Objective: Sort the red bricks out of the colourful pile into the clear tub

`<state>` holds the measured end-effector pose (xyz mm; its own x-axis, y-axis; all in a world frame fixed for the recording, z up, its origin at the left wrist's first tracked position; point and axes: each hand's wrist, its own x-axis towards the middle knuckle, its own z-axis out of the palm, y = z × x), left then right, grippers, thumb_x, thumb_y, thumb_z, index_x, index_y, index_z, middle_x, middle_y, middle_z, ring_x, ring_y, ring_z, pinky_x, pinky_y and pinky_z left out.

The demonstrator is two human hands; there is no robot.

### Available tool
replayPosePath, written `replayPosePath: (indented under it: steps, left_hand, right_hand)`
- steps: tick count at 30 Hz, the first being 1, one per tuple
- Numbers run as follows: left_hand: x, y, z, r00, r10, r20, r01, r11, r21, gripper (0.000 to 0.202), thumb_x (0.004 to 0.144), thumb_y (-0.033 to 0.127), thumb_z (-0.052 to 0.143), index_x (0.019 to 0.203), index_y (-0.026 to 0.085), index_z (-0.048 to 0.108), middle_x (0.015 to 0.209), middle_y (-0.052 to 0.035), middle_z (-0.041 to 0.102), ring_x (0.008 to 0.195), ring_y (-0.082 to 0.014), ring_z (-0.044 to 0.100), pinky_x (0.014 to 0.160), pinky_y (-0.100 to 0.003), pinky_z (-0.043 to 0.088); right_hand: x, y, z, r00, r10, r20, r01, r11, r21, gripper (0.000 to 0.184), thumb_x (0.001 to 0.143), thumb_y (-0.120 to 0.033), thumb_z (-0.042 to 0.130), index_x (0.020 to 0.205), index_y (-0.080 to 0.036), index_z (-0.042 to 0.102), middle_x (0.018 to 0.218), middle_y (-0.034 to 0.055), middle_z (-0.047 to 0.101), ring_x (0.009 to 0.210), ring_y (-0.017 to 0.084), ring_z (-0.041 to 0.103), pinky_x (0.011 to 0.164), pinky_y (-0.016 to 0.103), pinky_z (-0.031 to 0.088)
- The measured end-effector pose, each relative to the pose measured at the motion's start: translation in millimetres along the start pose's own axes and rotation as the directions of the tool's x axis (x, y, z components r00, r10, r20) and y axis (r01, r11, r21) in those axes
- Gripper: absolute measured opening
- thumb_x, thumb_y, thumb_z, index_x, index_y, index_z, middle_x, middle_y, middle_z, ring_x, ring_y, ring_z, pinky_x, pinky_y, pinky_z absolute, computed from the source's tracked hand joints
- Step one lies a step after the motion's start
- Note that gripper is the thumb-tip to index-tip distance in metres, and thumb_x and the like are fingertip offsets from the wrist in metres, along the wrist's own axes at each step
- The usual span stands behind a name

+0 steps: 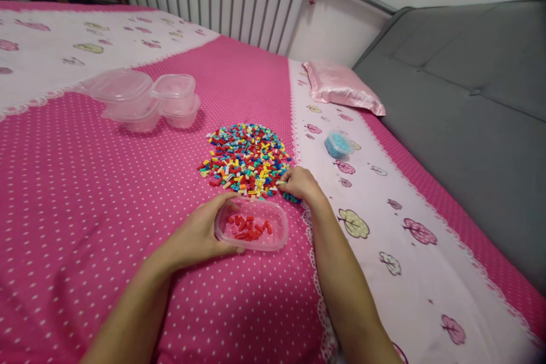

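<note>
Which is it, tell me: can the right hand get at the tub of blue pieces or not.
Probably yes: the right hand is at the edge of the pile, and only bedspread seems to lie between it and the tub.

illumination moderate, diffuse; source cannot be told. sheen on the satin pillow (343,88), small highlights on the stacked clear containers (179,105). faint, soft-edged shadow on the lower bedspread (256,307). upper left corner dim; top of right edge dark. wide-angle stretch toward the sides, headboard (460,68) slanting. fine detail of the small pieces (247,159) soft.
</note>
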<state>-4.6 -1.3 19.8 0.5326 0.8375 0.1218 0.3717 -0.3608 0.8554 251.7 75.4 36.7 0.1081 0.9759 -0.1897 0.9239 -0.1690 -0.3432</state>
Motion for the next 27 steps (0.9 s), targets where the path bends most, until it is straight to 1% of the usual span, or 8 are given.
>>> replayPosePath:
  steps: [7,11,13,16,20,23,25,27]
  left_hand:
    - [-1,-1,0.7,1.000,-0.004,-0.004,0.004,0.999,-0.032,0.073,0.066,0.042,0.079,0.127,0.023,0.043,0.126,-0.0090,0.058,0.112,-0.0275,0.059,0.094,-0.042,0.049]
    - [-1,-1,0.4,1.000,-0.008,0.003,0.008,1.000,-0.028,0.072,0.067,0.042,0.079,0.127,0.024,0.043,0.126,-0.0079,0.058,0.112,-0.0264,0.059,0.094,-0.040,0.049]
    - [-1,0,0.2,1.000,-0.006,0.004,0.006,1.000,-0.024,0.072,0.067,0.042,0.079,0.127,0.024,0.043,0.126,-0.0076,0.058,0.112,-0.0260,0.059,0.095,-0.040,0.048]
    - [-1,1,0.0,1.000,0.002,0.002,-0.002,1.000,-0.022,0.071,0.067,0.043,0.078,0.126,0.024,0.044,0.125,-0.0072,0.058,0.112,-0.0255,0.059,0.095,-0.039,0.048]
    - [0,2,0.1,1.000,0.003,0.009,-0.002,1.000,-0.031,0.070,0.067,0.043,0.078,0.126,0.024,0.043,0.125,-0.0076,0.058,0.111,-0.0255,0.060,0.093,-0.039,0.049]
    - [0,2,0.1,1.000,-0.001,0.004,0.001,1.000,-0.022,0.072,0.067,0.043,0.078,0.126,0.023,0.043,0.126,-0.0084,0.058,0.111,-0.0261,0.059,0.094,-0.040,0.048]
    - [-1,1,-0.1,1.000,-0.006,0.005,0.006,1.000,-0.019,0.073,0.067,0.043,0.078,0.127,0.023,0.043,0.127,-0.0088,0.058,0.112,-0.0263,0.059,0.095,-0.040,0.048]
    - [-1,0,-0.4,1.000,-0.014,0.009,0.014,1.000,-0.023,0.074,0.067,0.043,0.078,0.128,0.022,0.042,0.128,-0.0094,0.057,0.114,-0.0268,0.058,0.097,-0.042,0.047]
  right_hand:
    - [2,11,-4,1.000,-0.011,0.000,0.011,0.994,0.108,0.011,0.067,-0.025,0.067,0.072,-0.021,0.075,0.064,0.0007,0.068,0.062,0.014,0.060,0.054,0.022,0.037]
    - [6,18,-3,1.000,-0.023,0.015,0.017,0.940,0.340,0.011,0.065,-0.025,0.067,0.071,-0.017,0.071,0.048,-0.0028,0.058,0.049,0.013,0.054,0.051,0.022,0.036]
    - [7,20,-3,0.999,-0.033,0.017,0.020,0.861,0.508,0.011,0.062,-0.023,0.067,0.070,-0.016,0.067,0.045,-0.0047,0.054,0.045,0.011,0.050,0.049,0.022,0.035]
    - [6,21,-4,0.998,-0.054,0.029,0.018,0.709,0.705,0.014,0.057,-0.021,0.068,0.070,-0.016,0.063,0.048,-0.0048,0.055,0.045,0.010,0.048,0.049,0.022,0.036]
    - [4,20,-8,0.996,-0.072,0.046,0.005,0.587,0.810,0.021,0.054,-0.023,0.072,0.071,-0.016,0.063,0.054,-0.0040,0.059,0.050,0.010,0.050,0.051,0.021,0.037]
    - [3,19,-11,0.995,-0.059,0.079,-0.040,0.489,0.871,0.026,0.053,-0.024,0.077,0.074,-0.016,0.064,0.056,-0.0052,0.058,0.048,0.007,0.044,0.046,0.019,0.032]
    - [3,18,-13,0.991,-0.068,0.111,-0.078,0.371,0.926,0.028,0.053,-0.022,0.079,0.076,-0.016,0.065,0.058,-0.0061,0.056,0.046,0.004,0.040,0.042,0.018,0.029]
    - [4,16,-15,0.986,-0.095,0.140,-0.117,0.213,0.970,0.026,0.055,-0.018,0.079,0.076,-0.017,0.064,0.061,-0.0061,0.057,0.047,0.003,0.041,0.042,0.015,0.032]
